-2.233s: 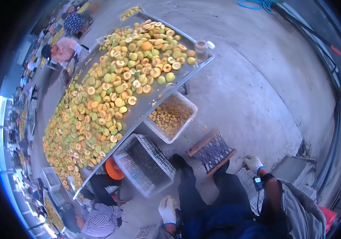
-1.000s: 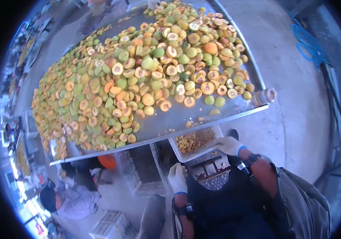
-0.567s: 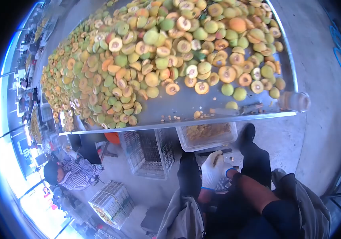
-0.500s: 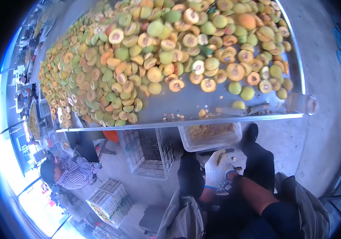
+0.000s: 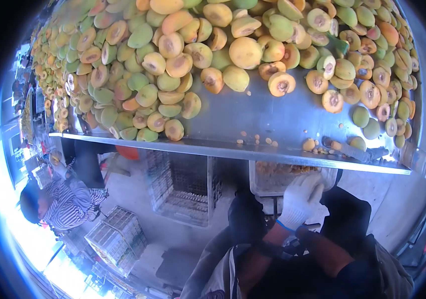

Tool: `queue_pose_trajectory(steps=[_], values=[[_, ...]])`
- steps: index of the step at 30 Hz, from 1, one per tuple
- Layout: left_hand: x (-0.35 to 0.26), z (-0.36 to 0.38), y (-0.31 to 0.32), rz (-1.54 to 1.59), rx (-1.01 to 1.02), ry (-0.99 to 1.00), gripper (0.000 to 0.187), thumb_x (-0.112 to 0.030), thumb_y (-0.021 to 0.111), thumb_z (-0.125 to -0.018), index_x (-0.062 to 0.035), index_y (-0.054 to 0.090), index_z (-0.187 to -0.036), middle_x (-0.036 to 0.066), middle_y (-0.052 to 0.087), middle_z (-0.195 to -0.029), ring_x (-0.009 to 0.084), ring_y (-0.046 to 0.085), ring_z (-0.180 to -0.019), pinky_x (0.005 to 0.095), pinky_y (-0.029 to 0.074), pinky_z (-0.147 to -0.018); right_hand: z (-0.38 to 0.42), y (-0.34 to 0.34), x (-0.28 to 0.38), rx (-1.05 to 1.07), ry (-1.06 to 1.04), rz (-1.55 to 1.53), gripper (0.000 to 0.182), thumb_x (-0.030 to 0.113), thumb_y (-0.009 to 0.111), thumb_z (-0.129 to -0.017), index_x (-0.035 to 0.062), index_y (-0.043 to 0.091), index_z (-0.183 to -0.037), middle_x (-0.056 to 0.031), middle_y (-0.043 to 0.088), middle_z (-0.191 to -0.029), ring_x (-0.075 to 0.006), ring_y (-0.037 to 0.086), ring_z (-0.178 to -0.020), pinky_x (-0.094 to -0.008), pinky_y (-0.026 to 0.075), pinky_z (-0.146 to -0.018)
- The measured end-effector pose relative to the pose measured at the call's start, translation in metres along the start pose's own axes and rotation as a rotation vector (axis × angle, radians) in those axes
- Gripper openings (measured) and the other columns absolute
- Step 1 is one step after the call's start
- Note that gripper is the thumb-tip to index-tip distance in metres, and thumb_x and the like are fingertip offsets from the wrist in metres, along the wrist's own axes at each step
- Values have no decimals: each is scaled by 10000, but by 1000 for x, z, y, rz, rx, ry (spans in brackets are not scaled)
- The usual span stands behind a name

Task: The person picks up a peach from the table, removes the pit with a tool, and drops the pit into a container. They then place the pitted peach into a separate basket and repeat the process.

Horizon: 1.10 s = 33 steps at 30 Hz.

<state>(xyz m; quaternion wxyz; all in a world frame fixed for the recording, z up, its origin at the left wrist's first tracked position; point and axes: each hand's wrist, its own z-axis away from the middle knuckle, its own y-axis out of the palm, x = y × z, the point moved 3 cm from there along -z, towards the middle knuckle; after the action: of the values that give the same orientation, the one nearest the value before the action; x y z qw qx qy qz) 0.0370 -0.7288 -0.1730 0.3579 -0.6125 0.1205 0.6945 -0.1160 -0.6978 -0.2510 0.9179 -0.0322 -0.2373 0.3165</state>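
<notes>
Close beside fingers [image 5: 316, 186], white bin [image 5: 269, 192]

Just ahead of the gloved left hand [image 5: 300, 197], the white tub [image 5: 259, 187] and then the metal table's front edge [image 5: 233, 148] bar a low path; past that edge, bare tabletop [image 5: 253, 112] opens ahead-left, until heaped fruit [image 5: 178, 65]. Dark-clad legs [image 5: 350, 212] hem both sides.

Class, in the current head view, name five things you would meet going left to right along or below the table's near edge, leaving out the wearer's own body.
Person in stripes → white lattice crate → open crate → white tub → clear container at the table corner.
</notes>
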Motion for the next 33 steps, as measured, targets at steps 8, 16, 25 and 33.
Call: queue_pose_trajectory(steps=[8,16,25,33], values=[[-11,-21,11,-31,90,167,311,-133,772,-838,-77,699,-1134,167,709,-1055,401,686,-960,498,563,-841,-18,-7,-4,46,-63,23,381,299,591,-981,89,681,-1286,-191,698,-1280,-362,654,-1203,-448,498,-1029],[-20,-31,16,-29,190,300,216,-132,778,-828,-81,715,-1029,117,725,-958,341,706,-862,451,575,-756,-34,-15,-14,64,-133,14,398,320,581,-1000,86,665,-1311,-188,691,-1291,-358,645,-1217,-444,498,-1030],[-16,-21,24,-52,249,473,148,-108,781,-829,-61,735,-962,125,734,-896,337,709,-802,428,580,-702,-44,-26,-25,40,-243,75,418,344,570,-1022,84,648,-1339,-185,684,-1303,-354,636,-1233,-440,497,-1031],[-20,13,-7,23,40,628,113,-85,752,-881,-32,752,-981,161,737,-904,337,717,-785,399,570,-705,-14,-45,-18,22,-391,166,436,365,560,-1041,82,633,-1364,-182,677,-1314,-350,628,-1247,-436,497,-1032]])
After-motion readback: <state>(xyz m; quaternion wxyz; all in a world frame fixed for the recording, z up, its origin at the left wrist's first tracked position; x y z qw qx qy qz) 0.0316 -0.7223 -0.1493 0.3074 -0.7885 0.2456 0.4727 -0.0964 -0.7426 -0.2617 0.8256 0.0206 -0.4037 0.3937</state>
